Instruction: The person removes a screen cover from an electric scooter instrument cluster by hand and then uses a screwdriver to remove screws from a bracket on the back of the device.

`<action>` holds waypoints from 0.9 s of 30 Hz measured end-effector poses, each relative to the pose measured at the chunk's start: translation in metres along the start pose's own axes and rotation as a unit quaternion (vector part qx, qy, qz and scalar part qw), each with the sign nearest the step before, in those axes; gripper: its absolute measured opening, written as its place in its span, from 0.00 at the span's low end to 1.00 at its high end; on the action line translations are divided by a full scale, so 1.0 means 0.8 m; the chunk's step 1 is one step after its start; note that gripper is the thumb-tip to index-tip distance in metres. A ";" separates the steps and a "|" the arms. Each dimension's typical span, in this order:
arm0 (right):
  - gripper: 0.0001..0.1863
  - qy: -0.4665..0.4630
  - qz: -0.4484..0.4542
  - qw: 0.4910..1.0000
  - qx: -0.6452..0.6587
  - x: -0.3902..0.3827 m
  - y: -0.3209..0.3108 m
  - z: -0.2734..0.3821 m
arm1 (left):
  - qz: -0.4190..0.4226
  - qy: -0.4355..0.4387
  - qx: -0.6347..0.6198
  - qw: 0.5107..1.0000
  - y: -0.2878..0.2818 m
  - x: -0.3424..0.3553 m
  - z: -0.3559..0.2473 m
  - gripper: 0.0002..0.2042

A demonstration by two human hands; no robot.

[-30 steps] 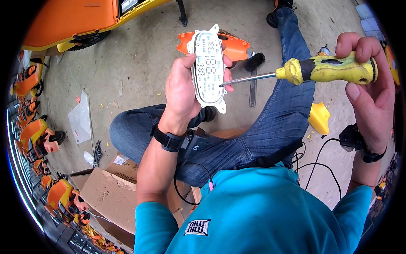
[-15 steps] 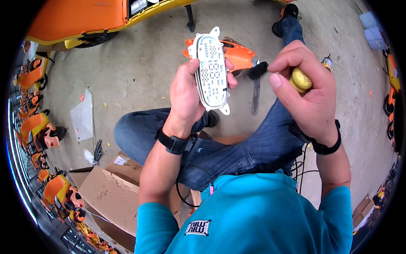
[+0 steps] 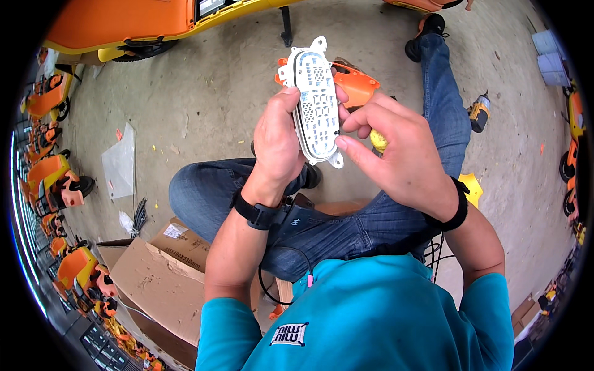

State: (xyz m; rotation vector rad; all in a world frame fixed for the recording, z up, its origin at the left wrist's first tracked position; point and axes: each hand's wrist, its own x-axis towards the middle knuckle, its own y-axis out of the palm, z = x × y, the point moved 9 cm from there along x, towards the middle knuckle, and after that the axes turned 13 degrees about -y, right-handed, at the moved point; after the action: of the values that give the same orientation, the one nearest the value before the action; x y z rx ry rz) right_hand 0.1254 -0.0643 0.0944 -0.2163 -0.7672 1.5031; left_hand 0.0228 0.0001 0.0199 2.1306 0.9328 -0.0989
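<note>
My left hand grips a long white oval instrument panel by its sides, thumb on the left edge and fingers round the right. Digit-shaped cutouts cover its face, and mounting tabs stick out at both ends. My right hand has its thumb and forefinger close to the panel's lower right edge, by a small black spot. A yellow lump is held in the curled fingers of that hand, partly hidden. Whether the right fingertips touch the panel, I cannot tell. Beyond the panel lies an orange plastic part.
A yellow-black power drill lies on the floor at right. Cardboard boxes stand at lower left, near a clear plastic sheet. An orange-yellow vehicle body spans the upper left. Several more vehicles line the left side.
My right hand has moved left and down to the panel's right edge, carrying the yellow lump. The panel, in my left hand, has shifted slightly right. The drill now shows fully.
</note>
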 end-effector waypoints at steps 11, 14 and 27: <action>0.06 0.020 0.001 1.000 0.000 0.003 0.004 -0.003 | 0.004 -0.008 -0.014 1.000 -0.001 0.002 0.006 0.26; 0.05 0.021 -0.018 1.000 0.011 0.003 0.001 -0.002 | -0.009 -0.006 -0.002 1.000 -0.004 0.002 0.006 0.26; 0.08 0.185 -0.066 0.973 0.123 -0.001 -0.035 -0.044 | -0.009 -0.003 -0.016 1.000 -0.006 0.001 0.001 0.27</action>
State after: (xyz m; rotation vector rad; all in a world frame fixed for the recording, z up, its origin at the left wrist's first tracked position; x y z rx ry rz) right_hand 0.1682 -0.0565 0.0839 -0.2450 -0.2881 1.3637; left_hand 0.0209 0.0019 0.0158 2.0916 0.9450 -0.0977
